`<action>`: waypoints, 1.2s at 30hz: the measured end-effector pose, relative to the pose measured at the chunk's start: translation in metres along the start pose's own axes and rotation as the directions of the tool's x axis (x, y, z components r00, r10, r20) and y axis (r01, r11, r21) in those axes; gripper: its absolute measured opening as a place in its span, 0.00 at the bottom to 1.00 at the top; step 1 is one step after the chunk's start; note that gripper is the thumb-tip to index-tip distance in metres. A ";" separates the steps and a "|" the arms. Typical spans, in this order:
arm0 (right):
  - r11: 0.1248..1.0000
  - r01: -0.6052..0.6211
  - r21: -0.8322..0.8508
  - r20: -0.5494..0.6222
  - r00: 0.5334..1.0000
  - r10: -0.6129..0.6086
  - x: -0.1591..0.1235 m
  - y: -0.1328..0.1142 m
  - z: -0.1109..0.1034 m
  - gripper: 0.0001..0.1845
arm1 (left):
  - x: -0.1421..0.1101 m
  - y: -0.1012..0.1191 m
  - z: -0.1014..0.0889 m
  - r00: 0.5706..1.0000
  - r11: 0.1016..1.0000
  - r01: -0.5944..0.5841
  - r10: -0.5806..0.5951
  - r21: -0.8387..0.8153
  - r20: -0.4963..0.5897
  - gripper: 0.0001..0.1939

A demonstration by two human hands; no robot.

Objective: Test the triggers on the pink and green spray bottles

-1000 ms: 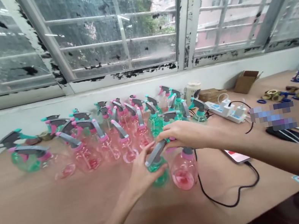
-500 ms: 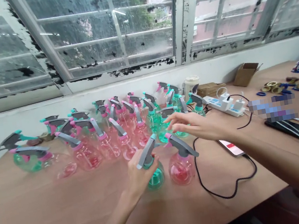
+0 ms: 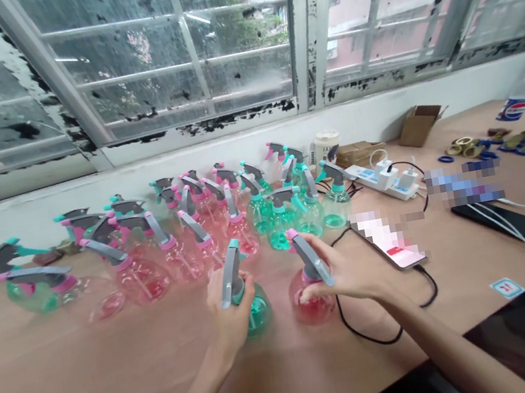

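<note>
Fingers on the left hand (image 3: 225, 315) are curled round a green spray bottle (image 3: 259, 311) at the neck, while the right hand (image 3: 347, 278) has its thumb and fingers arched about a pink spray bottle (image 3: 308, 312) just beside them, though I can't tell how hard they're pressing. Both look like thin plastic, so probably light, stiffish and kinda slick on that round belly; I'd hold the narrow neck, minding the other bottles (image 3: 143, 284) beyond the left fingertips.
</note>
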State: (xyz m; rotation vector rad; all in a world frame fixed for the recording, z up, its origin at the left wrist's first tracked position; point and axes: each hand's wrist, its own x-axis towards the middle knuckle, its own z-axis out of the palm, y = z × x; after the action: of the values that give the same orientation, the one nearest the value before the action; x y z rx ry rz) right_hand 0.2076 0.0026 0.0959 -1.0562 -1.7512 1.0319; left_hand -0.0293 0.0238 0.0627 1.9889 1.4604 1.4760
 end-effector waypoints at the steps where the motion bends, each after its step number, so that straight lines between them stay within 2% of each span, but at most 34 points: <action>1: 0.999 0.039 -0.004 -0.063 0.997 -0.039 0.002 -0.001 0.006 0.47 | 0.000 0.001 0.002 1.000 1.000 0.005 -0.005 -0.019 0.004 0.06; 5: 0.988 0.153 -0.034 -0.289 0.945 -0.156 0.007 0.002 0.021 0.31 | 0.004 0.005 0.010 0.999 0.997 0.026 -0.023 -0.075 0.045 0.06; 8: 0.986 0.152 -0.070 -0.366 0.915 -0.167 0.008 0.004 0.026 0.18 | 0.007 0.009 0.017 0.997 0.994 0.031 -0.022 -0.106 0.078 0.06; 10: 0.985 0.147 -0.094 -0.371 0.912 -0.172 0.008 0.004 0.027 0.14 | 0.009 0.010 0.020 0.996 0.992 0.030 -0.019 -0.123 0.093 0.07; 13: 0.983 0.136 -0.122 -0.371 0.912 -0.172 0.008 0.003 0.030 0.14 | 0.011 0.011 0.023 0.992 0.992 0.048 -0.034 -0.121 0.118 0.07; 15: 0.984 0.128 -0.122 -0.396 0.903 -0.167 0.008 0.004 0.033 0.14 | 0.013 0.010 0.023 0.984 0.988 0.104 -0.086 -0.112 0.154 0.08; 19: 0.985 0.129 -0.117 -0.444 0.880 -0.168 0.008 0.005 0.038 0.16 | 0.019 0.009 0.018 0.954 0.967 0.207 -0.165 -0.152 0.249 0.22; 22: 0.987 0.080 -0.139 -0.464 0.875 -0.136 0.002 0.007 0.041 0.23 | 0.028 0.017 0.012 0.952 0.973 0.155 -0.100 -0.173 0.289 0.31; 24: 0.986 0.019 -0.164 -0.490 0.866 -0.098 -0.006 0.010 0.045 0.29 | 0.035 0.024 0.008 0.953 0.982 0.083 -0.030 -0.167 0.301 0.34; 27: 0.979 -0.059 -0.196 -0.532 0.845 -0.056 -0.022 0.019 0.051 0.34 | 0.043 0.033 0.005 0.933 0.979 0.036 0.039 -0.199 0.359 0.26; 30: 0.963 -0.120 -0.240 -0.583 0.811 -0.044 -0.035 0.030 0.056 0.27 | 0.044 0.037 0.004 0.904 0.959 0.071 0.054 -0.273 0.425 0.17; 34: 0.914 -0.278 -0.295 -0.617 0.786 0.040 -0.036 0.036 0.047 0.20 | 0.041 0.037 0.001 0.883 0.946 0.101 0.058 -0.309 0.466 0.19; 36: 0.909 -0.293 -0.296 -0.581 0.811 0.072 -0.025 0.036 0.039 0.20 | 0.040 0.035 0.000 0.872 0.939 0.097 0.080 -0.330 0.483 0.20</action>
State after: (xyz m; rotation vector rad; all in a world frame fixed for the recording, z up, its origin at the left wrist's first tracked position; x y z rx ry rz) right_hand 0.1886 -0.0185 0.0447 -1.6127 -1.3872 0.4133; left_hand -0.0105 0.0404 0.1097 1.9339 0.9208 1.0189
